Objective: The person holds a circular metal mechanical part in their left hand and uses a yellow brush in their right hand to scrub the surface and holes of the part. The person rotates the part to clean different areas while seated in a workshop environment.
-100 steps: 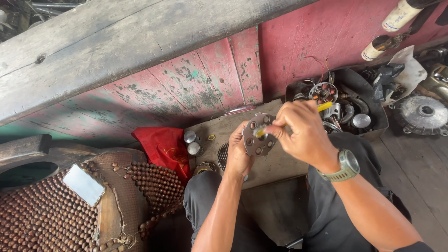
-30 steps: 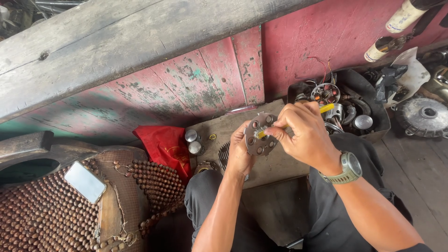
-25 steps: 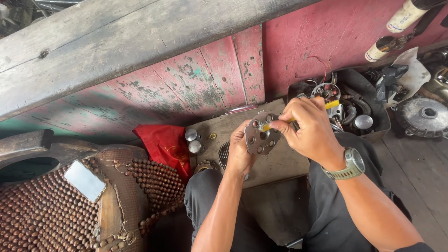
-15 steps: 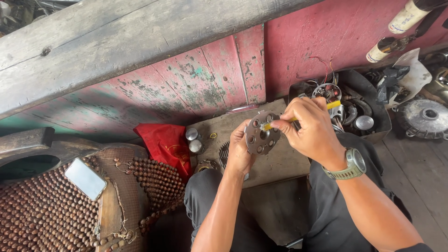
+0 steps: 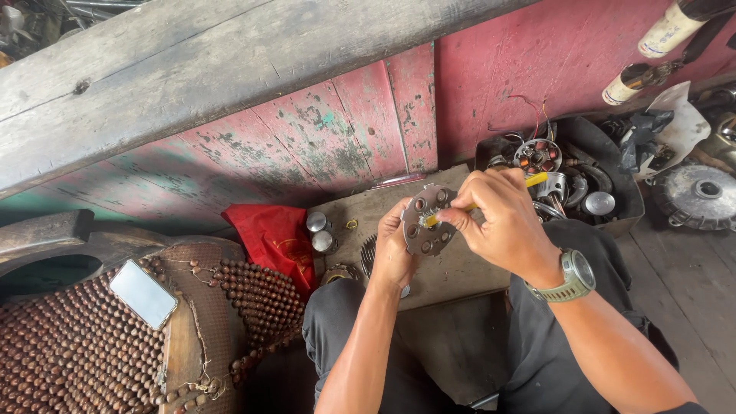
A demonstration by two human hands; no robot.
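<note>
Two hands meet above the board. Left hand grips the disc by its lower edge, holding it upright over the board. Right hand pinches a yellow tool, its tip touching the disc's middle. Two metal caps sit at the board's left end, a red cloth just beyond them. Right of the board, a tray holds engine parts.
</note>
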